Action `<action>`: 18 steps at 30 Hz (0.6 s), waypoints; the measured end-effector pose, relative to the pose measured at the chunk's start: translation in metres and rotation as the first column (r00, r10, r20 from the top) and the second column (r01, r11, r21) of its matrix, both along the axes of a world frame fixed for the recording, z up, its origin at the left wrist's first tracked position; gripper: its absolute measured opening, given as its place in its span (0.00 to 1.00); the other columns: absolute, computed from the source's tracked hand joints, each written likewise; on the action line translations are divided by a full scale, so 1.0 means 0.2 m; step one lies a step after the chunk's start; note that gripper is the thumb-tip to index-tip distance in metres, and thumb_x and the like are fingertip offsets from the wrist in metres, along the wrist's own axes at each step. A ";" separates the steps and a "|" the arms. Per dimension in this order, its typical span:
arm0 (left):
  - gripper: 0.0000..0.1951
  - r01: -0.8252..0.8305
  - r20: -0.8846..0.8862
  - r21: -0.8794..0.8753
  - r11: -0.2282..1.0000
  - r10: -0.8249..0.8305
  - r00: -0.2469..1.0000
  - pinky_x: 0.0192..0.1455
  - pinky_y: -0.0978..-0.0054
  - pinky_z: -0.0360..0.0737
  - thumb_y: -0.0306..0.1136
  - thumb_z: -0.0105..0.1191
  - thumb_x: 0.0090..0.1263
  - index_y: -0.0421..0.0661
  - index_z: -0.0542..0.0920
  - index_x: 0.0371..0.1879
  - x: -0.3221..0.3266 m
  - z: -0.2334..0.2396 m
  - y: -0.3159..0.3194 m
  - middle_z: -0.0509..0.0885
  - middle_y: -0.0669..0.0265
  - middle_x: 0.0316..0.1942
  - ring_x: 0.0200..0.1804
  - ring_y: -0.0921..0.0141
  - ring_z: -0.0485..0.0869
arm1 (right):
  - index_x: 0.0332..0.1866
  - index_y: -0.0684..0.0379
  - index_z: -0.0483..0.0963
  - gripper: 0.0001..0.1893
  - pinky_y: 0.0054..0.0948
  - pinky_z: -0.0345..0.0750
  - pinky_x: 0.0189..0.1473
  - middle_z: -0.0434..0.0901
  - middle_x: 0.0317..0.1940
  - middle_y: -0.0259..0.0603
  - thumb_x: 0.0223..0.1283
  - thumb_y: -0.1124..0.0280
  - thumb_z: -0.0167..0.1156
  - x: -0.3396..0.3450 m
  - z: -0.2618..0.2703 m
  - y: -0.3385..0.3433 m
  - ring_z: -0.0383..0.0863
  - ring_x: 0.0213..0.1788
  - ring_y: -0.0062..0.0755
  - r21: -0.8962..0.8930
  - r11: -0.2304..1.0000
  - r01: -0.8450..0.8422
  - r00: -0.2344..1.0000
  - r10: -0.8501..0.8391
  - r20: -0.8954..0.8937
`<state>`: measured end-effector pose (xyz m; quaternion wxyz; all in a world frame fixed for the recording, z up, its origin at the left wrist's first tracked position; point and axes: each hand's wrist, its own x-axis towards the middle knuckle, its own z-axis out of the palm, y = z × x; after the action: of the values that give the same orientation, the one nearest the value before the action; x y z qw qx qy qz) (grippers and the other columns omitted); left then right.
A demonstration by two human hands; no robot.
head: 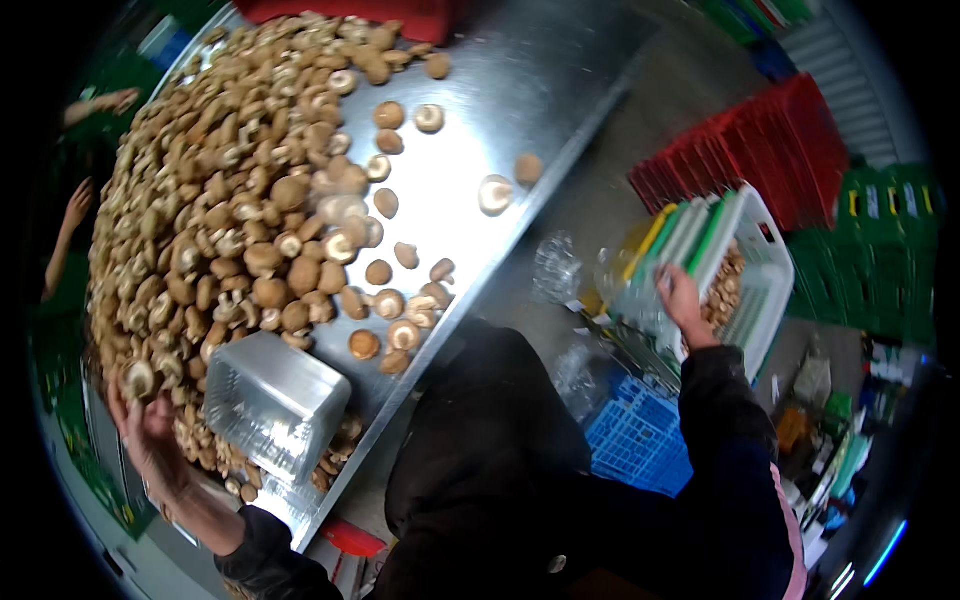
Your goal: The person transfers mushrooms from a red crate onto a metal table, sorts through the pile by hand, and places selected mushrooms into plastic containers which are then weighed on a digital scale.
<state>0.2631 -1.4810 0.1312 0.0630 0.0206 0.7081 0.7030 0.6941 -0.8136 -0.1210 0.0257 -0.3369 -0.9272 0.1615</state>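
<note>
A large heap of brown mushrooms [247,187] covers the left of a steel table [517,67], with loose ones scattered to its right. At the lower left, my left hand [154,431] holds a mushroom [140,379] between thumb and fingers. Just right of it, a clear plastic container [277,397] lies tilted on its side on the heap. My right hand [679,296] is off the table at the right, over clear plastic packaging [637,300] beside a white basket [776,255] with some mushrooms inside. Blur hides whether its fingers grip the plastic.
Stacked red crates [750,150] and green crates [870,255] stand at the right. A blue crate [637,439] sits below the packaging. A red crate [360,15] rests at the table's far end. Another person's hands [79,199] show at the far left.
</note>
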 end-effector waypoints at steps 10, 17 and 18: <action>0.29 0.020 0.359 0.541 0.841 -0.253 0.899 0.48 0.62 0.86 0.45 0.47 0.77 0.36 0.63 0.68 0.36 -0.16 0.52 0.78 0.39 0.53 0.48 0.51 0.84 | 0.43 0.62 0.80 0.07 0.31 0.78 0.37 0.81 0.30 0.47 0.61 0.74 0.62 -0.69 0.09 -0.51 0.81 0.30 0.36 -0.372 0.867 -0.332 0.920 0.384 0.073; 0.28 -0.099 0.522 0.554 0.826 -0.252 0.815 0.39 0.66 0.85 0.49 0.41 0.80 0.32 0.70 0.61 0.62 -0.29 0.61 0.83 0.45 0.45 0.42 0.54 0.87 | 0.58 0.58 0.73 0.28 0.30 0.82 0.45 0.80 0.51 0.44 0.48 0.71 0.72 -1.58 0.96 -1.29 0.84 0.45 0.41 -0.350 0.263 -0.899 0.433 0.657 -0.618; 0.27 -0.077 0.517 0.522 0.849 -0.243 0.821 0.38 0.68 0.85 0.49 0.42 0.79 0.33 0.72 0.59 0.65 -0.26 0.66 0.84 0.47 0.44 0.41 0.55 0.87 | 0.61 0.56 0.71 0.33 0.33 0.81 0.51 0.78 0.55 0.45 0.46 0.68 0.75 -1.62 1.00 -1.41 0.82 0.51 0.43 -0.339 0.157 -0.928 0.356 0.649 -0.672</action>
<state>0.3936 -1.3499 0.0792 0.2932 -0.1400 0.4380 0.8382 0.3709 -1.0952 0.0782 -0.0158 0.2690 -0.7992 0.5373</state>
